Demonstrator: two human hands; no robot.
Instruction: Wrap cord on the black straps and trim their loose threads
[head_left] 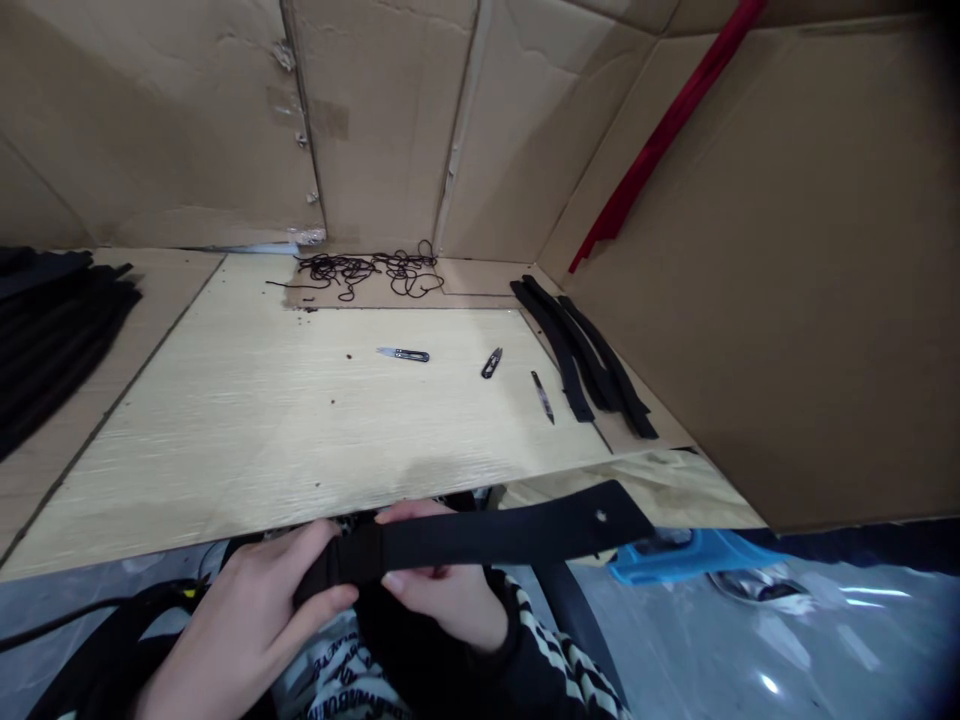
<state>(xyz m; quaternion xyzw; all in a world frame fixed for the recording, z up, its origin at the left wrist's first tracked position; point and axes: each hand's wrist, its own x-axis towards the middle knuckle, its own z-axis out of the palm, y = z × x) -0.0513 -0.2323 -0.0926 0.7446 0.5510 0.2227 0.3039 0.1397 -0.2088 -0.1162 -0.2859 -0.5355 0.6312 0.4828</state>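
Note:
Both my hands hold one black strap (510, 532) just below the near edge of the wooden table (300, 440). The strap runs to the right and ends in a pointed tip with a small hole. My left hand (255, 620) pinches its left end, thumb on top. Closed around the strap beside it is my right hand (442, 590), fingers over the top, thumb beneath. A striped sleeve covers my right wrist.
On the table lie a thread snipper (405, 354), a second snipper (492, 363) and a small blade tool (542, 396). Several black straps (581, 355) lie at the right, a dark stack (52, 330) at the left, loose black threads (367, 270) at the back. Cardboard walls surround the table. A blue object (675, 555) sits low right.

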